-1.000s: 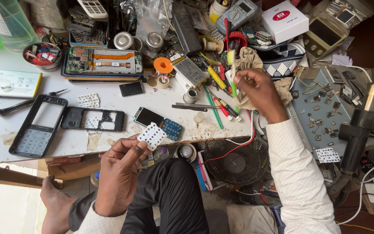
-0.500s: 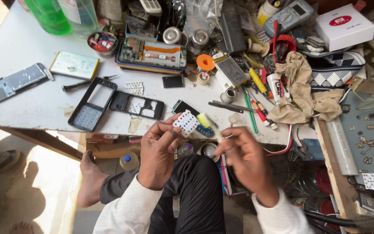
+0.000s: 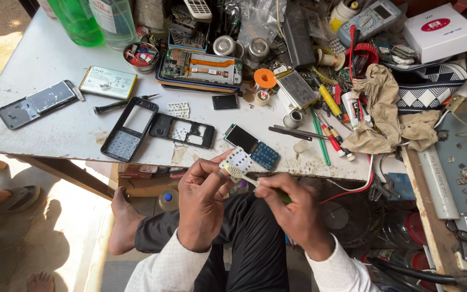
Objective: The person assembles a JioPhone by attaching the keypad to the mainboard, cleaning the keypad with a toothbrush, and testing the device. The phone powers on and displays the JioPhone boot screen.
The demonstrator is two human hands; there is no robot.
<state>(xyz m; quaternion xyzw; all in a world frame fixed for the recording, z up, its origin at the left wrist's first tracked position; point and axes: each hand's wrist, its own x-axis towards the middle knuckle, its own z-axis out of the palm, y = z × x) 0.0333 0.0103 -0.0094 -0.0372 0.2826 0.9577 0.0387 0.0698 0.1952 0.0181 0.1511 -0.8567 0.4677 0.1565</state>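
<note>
My left hand [image 3: 204, 203] holds a small white phone keypad sheet [image 3: 237, 160] just below the table's front edge. My right hand [image 3: 293, 208] grips a thin tool with a green handle [image 3: 284, 198], whose pale brush-like tip [image 3: 233, 172] rests against the keypad sheet. Both hands are over my lap, close together. On the table just above them lies a small phone circuit board with a dark screen and blue key pad [image 3: 252, 147]. Left of it lie a black phone front frame [image 3: 129, 130] and a black middle frame [image 3: 184, 130].
The white table [image 3: 55, 132] is crowded at the back and right: green and clear bottles [image 3: 77, 21], a phone battery [image 3: 108, 82], a grey phone back plate [image 3: 36, 104], screwdrivers, tweezers [image 3: 290, 132], a multimeter [image 3: 371, 19], a white box [image 3: 441, 31], a brown rag [image 3: 382, 111]. A fan [image 3: 347, 216] stands below.
My right hand has come back from the pile of tools at the right with a green-handled tool and now meets the keypad sheet held in my left hand. The view has shifted left.
</note>
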